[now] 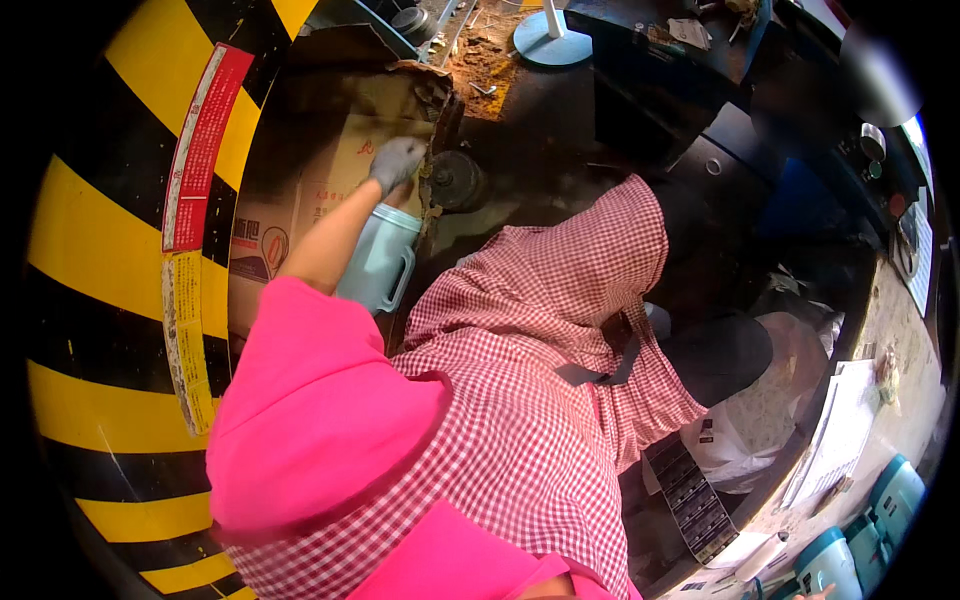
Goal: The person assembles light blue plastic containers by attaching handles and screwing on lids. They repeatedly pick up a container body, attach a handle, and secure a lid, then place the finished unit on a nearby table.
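Note:
My left hand (398, 163), in a grey glove, reaches into a large open cardboard box (330, 165) at the left. Its fingers look curled near the box's torn right edge; what they hold, if anything, is hidden. Just below that wrist stands a pale teal plastic jug (375, 262) with a side handle, partly covered by my forearm. My right hand (815, 594) shows only fingertips at the lower edge, close to several teal plastic containers (830, 565); the rest of it is cut off.
A black-and-yellow striped panel (110, 310) rises along the left. A round dark metal piece (455, 180) is beside the box, and a pale blue round base with a post (553, 45) stands beyond. At right are a clear plastic bag (745, 430) and a ledge with papers (832, 430).

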`<state>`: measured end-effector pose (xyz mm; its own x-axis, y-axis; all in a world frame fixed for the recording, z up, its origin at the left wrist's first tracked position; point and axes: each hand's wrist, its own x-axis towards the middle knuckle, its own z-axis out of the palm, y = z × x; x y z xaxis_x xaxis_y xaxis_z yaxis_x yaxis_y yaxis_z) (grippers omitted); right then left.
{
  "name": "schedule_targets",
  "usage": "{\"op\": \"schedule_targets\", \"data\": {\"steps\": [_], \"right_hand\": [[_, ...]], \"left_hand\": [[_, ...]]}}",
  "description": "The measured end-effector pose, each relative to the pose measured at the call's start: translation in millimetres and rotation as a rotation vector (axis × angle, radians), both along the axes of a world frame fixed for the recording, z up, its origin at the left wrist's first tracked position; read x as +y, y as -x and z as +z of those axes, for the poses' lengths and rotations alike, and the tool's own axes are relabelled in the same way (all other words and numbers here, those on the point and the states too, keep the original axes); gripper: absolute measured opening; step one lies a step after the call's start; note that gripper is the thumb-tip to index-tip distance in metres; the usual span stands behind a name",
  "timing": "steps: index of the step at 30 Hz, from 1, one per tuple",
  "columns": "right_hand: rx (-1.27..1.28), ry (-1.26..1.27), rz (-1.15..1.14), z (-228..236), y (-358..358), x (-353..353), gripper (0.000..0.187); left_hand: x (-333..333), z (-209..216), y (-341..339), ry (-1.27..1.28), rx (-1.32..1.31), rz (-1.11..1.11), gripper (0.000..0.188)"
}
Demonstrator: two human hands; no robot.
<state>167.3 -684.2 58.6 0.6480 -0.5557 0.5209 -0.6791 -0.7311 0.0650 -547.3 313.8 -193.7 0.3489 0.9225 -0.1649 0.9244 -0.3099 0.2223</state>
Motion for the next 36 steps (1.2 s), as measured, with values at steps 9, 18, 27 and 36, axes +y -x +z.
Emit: {"op": "schedule_targets", "data": {"steps": [9,18,27,36], "right_hand": [[-0.432,-0.715,1.066,-79.1,42.7,228.0,0.025],[0.291,-0.804,2.019,-63.5,308.2,613.4,0.020],[0.521,-1.478,1.642,-67.0,398.8,639.5,0.016],[0.156,-2.412,0.772,-128.4,365.7,553.8,0.042]], "left_hand": [[-74.3,-47.9,97.5,0.206,0.768,0.009,0.058],[-66.9,146.8,-94.0,-0.442,0.285,-0.601,0.057],[-149.8,255.8,-201.1,-0.492,-1.025,-0.901,0.021],[-154.7,139.6,-189.7,0.261,-1.269,-0.196,0.069]]}}
